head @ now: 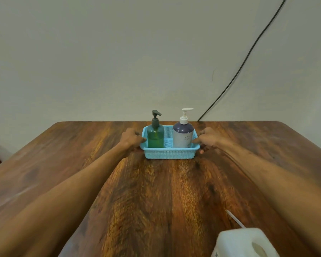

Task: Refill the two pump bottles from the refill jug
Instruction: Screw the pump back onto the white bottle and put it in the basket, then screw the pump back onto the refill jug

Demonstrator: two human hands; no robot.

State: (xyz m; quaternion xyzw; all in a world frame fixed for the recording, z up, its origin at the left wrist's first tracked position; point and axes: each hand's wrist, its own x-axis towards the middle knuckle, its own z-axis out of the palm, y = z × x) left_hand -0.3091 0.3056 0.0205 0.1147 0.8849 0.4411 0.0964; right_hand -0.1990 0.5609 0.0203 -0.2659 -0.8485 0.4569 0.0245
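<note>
A light blue plastic basket (170, 153) stands near the far edge of the wooden table (156, 201). Inside it a green pump bottle (155, 137) with a dark pump stands upright on the left, and a white bottle (183, 136) with a purple top and white pump stands upright on the right. My left hand (131, 139) grips the basket's left rim and my right hand (208, 140) grips its right rim, both arms stretched forward. The white refill jug (243, 242) sits at the near right edge, partly cut off by the frame.
A thin white stick or tube (235, 218) lies on the table just behind the jug. A black cable (248, 52) runs down the pale wall to the table's far edge. The wall stands directly behind the table.
</note>
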